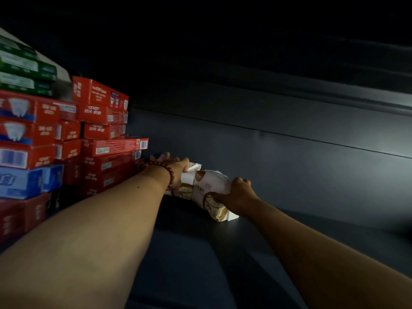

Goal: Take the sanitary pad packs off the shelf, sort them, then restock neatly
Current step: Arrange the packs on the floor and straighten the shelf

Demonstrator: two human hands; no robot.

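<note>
- Two hands on one white-and-gold pad pack (pixel 206 186) – or maybe two packs pressed together; the wrapper folds make the count hard to read.
- The pad pack sits deep on the dark shelf (pixel 189 253), near its back wall (pixel 289 163), just right of the box stack.
- Left hand (pixel 176 167), wearing one dark red bead bracelet (pixel 169 172), grips the pack's left end; its fingertips are hidden behind the pack.
- Right hand (pixel 239 192) has its fingers curled and clamped on the right end.
- Along the shelf's left edge are many red boxes (pixel 104 148), three green boxes (pixel 24 68) on top and one blue box (pixel 26 181) – several cut off by the frame, print blurred.
</note>
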